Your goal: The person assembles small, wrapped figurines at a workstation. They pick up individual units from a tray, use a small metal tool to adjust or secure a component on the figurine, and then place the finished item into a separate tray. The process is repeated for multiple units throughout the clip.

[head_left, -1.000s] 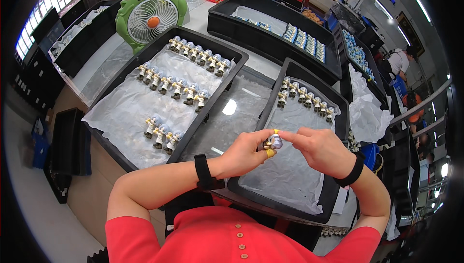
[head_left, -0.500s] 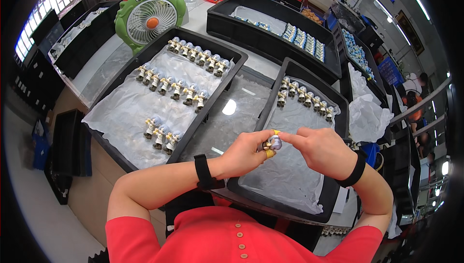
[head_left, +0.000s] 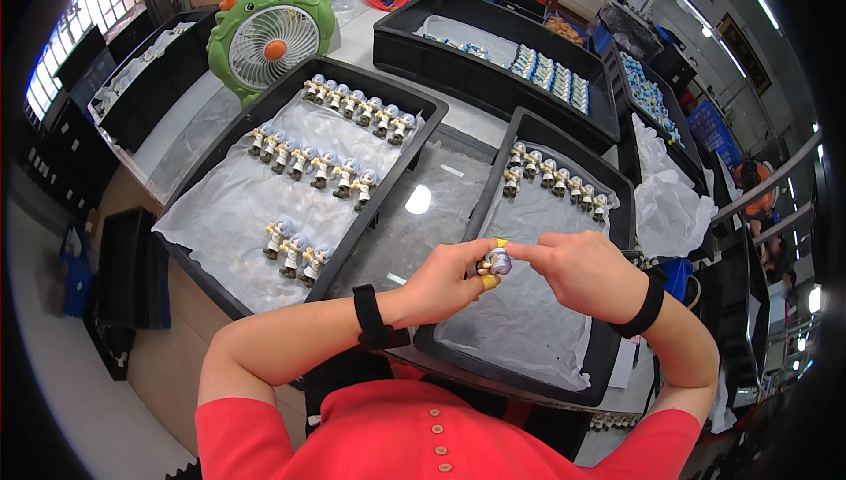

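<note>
A small figurine [head_left: 500, 261] with a lavender-grey rounded top is pinched in my left hand [head_left: 436, 289]. Yellow covers [head_left: 490, 282] show at that hand's fingertips. My right hand [head_left: 592, 275] comes in from the other side, its index finger reaching to the figurine and its other fingers curled. Whether those curled fingers hold anything is hidden. Both hands are above the right black tray [head_left: 627, 215], which is lined with white paper [head_left: 529, 330]. Similar figurines [head_left: 555, 178] lie in a short row at its far end.
To the left, a larger black tray [head_left: 196, 182] carries several figurines [head_left: 322, 167] in rows. Behind it stands a green fan [head_left: 225, 44]. A long black bin [head_left: 423, 61] at the back holds blue-and-white pieces [head_left: 552, 74]. Crumpled white paper [head_left: 674, 211] lies at the right.
The figurine and both hands have shifted very slightly, with the figurine turned a little. The grip looks the same, and the trays' contents look unchanged.
</note>
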A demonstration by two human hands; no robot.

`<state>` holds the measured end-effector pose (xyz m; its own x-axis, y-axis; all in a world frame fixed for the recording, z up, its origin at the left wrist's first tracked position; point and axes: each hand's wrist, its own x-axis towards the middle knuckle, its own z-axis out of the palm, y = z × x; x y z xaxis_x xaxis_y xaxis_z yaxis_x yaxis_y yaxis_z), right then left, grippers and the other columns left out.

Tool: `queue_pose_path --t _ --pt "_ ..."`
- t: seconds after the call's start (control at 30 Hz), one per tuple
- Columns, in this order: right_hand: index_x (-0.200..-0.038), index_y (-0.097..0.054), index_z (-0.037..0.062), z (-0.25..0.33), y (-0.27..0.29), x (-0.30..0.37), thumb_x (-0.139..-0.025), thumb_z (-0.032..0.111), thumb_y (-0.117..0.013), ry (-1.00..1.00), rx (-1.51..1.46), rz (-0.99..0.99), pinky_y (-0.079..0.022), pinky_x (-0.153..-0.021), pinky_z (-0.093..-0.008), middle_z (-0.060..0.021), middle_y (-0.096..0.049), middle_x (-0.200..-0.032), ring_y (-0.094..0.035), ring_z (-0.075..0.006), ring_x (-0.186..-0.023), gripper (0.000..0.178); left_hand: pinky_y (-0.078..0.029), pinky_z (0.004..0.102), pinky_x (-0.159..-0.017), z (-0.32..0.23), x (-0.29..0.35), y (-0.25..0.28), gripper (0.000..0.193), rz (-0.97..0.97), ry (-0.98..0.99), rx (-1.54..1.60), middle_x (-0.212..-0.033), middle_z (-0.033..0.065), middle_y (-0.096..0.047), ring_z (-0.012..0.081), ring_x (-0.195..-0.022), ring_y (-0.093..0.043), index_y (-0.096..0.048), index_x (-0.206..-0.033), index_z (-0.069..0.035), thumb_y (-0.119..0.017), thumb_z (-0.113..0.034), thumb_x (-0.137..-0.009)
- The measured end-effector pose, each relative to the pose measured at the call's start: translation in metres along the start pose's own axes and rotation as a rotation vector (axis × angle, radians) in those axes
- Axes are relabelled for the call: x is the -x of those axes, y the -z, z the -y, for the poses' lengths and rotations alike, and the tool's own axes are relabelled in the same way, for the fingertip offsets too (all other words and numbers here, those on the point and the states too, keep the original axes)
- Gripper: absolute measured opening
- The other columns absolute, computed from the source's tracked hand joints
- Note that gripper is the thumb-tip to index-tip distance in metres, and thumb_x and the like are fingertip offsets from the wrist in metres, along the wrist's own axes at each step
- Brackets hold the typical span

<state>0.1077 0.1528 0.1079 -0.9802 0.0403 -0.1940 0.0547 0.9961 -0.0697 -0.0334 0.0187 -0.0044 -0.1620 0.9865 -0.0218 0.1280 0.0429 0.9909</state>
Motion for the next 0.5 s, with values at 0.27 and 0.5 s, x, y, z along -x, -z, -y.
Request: queue_pose_path --t 0.27,0.5 --pt "-0.118 -0.059 0.0116 -0.0012 -0.0009 -0.0005 -0.079 0.003 -0.054 0.002 -0.049 -0.006 -0.049 -0.059 -0.0408 -0.0104 -0.059 -0.076 -0.062 -0.0314 -0.067 0.041 -0.041 0.0257 -0.054 0.0022 -0.0002 -0.0025 0.029 -0.021 -0.018 0.093 -0.070 0.0025 -0.055 0.0074 -0.058 -0.048 -0.055 -0.116 -0.005 -0.061 -0.008 -0.087" --pt "-0.118 -0.060 0.0117 -0.0062 0.0013 0.0011 -0.080 0.005 -0.056 0.022 -0.162 -0.063 -0.049 -0.062 -0.0394 -0.0105 -0.060 -0.077 -0.062 -0.0308 -0.070 0.039 -0.048 0.0221 -0.064 0.0002 -0.0051 0.0059 0.043 0.131 0.073 0.173 -0.098 -0.0005 -0.058 0.0051 -0.081 -0.053 -0.046 -0.127 -0.008 -0.064 -0.012 -0.088"
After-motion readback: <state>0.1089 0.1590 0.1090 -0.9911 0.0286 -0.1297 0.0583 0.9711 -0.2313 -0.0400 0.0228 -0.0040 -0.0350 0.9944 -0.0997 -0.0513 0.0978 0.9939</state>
